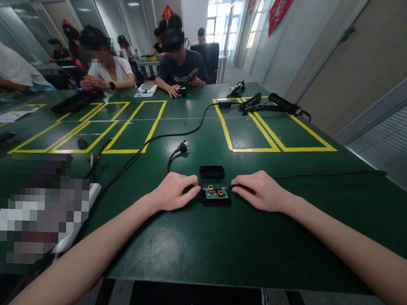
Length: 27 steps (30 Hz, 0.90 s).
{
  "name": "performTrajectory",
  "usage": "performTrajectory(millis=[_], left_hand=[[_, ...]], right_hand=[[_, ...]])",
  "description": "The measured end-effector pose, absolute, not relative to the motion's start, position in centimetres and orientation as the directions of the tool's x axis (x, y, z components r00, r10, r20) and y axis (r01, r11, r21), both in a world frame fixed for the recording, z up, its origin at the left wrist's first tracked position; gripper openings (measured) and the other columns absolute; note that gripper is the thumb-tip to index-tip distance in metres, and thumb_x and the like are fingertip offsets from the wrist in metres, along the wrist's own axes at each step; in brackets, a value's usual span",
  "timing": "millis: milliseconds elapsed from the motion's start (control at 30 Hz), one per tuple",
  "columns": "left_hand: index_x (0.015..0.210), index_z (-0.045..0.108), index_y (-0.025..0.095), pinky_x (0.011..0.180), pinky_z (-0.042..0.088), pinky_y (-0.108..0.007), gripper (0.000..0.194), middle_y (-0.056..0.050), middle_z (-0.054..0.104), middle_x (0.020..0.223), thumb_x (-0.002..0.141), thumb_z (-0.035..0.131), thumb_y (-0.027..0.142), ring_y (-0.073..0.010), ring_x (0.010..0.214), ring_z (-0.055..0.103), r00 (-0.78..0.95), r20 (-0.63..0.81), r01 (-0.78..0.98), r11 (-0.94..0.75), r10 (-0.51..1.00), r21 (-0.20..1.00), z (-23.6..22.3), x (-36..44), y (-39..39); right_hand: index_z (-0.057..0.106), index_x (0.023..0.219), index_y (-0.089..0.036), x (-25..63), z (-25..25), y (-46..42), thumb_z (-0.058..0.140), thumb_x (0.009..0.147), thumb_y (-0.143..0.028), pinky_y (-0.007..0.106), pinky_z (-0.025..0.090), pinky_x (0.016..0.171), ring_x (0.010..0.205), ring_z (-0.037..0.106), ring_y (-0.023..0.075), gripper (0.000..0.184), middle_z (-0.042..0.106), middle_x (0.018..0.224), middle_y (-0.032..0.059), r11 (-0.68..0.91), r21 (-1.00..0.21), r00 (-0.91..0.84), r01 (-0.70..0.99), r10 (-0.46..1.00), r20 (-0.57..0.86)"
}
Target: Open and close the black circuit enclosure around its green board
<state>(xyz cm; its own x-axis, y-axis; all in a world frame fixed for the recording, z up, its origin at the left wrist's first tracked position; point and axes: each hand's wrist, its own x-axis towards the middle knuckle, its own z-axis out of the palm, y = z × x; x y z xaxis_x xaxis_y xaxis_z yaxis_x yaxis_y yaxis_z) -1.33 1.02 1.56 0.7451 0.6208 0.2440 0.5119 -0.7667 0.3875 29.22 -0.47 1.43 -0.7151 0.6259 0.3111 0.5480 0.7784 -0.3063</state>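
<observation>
A green circuit board (215, 194) with copper coils and blue and yellow wires lies in the lower half of an opened black adapter case (218, 203). At its left side my left hand (177, 191) pinches a black power cord (170, 161), whose plug (183, 146) rests behind on the table. My right hand (260, 191) grips the black cable (329, 175) on the board's right side; this cable runs off to the right. Just behind the board sits the empty black case cover (211, 171). My fingers hide the cable ends where they meet the case.
The green table (173, 253) bears yellow tape rectangles (253, 150). A long black cord (153, 136) with an inline box crosses it. Black tools and cables (281, 103) lie at the back right, a white pixelated object (77, 219) at left. Co-workers (183, 63) sit opposite.
</observation>
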Motion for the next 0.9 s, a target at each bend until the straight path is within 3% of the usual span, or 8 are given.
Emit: performTrajectory(millis=[233,633,900], left_hand=[[0.073,0.053,0.021,0.057,0.033,-0.025,0.031,0.004,0.051,0.056,0.100,0.046,0.034,-0.0129,0.051,0.049,0.762,0.226,0.488,-0.767,0.607,0.416,1.63,-1.23,0.86],[0.073,0.056,0.020,0.055,0.034,-0.024,0.029,0.004,0.054,0.055,0.098,0.050,0.033,-0.0124,0.049,0.051,0.741,0.249,0.531,-0.772,0.623,0.350,1.21,-1.07,0.93],[0.077,0.059,0.021,0.054,0.034,-0.024,0.019,0.005,0.053,0.055,0.092,0.053,0.031,-0.0120,0.048,0.049,0.750,0.246,0.505,-0.772,0.614,0.387,1.24,-1.10,0.79]], right_hand=[[0.069,0.093,-0.018,29.08,1.52,-0.58,0.046,0.106,-0.034,0.026,0.043,0.058,0.055,0.060,0.0131,0.031,0.072,0.073,0.0033,0.776,-0.349,-0.751,0.525,0.615,0.239],[0.068,0.094,-0.019,28.61,1.44,-0.37,0.050,0.102,-0.030,0.025,0.040,0.057,0.054,0.060,0.0134,0.022,0.072,0.072,0.0016,0.757,-0.348,-0.734,0.553,0.640,0.227],[0.065,0.086,-0.019,28.72,1.20,-0.09,0.039,0.108,-0.029,0.027,0.041,0.060,0.061,0.061,0.0144,0.035,0.070,0.077,0.0034,0.759,-0.328,-0.734,0.563,0.641,0.225]])
